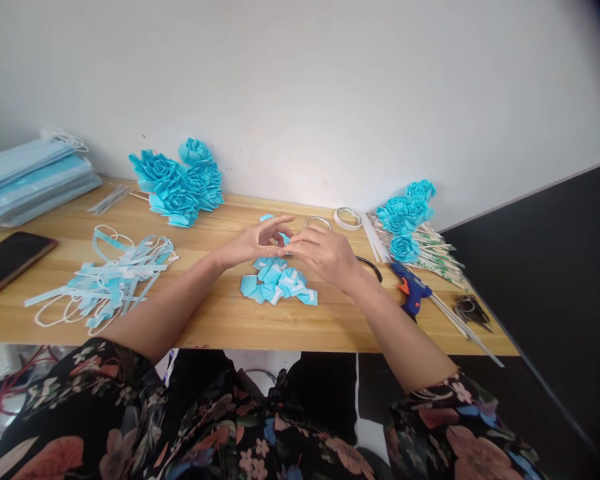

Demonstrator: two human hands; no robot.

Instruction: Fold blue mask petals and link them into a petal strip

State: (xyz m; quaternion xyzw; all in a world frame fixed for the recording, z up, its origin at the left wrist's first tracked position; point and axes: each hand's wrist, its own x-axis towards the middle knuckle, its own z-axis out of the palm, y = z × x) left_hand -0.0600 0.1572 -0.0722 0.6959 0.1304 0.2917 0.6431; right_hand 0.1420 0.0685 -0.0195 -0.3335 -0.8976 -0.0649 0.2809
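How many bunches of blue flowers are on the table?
2: the larger bunch at the back left, the smaller bunch at the right, just beyond the blue glue gun.

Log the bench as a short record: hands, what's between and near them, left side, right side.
Left hand: one finger extended, thumb apart from it
Right hand: fingers bunched, tips at left thumb
Between hands: blue piece, grip unclear
Near hands: folded blue pieces, piled
Left side: phone, tangled straps, mask stack, blue flowers
Right side: glue gun, smaller flower bunch
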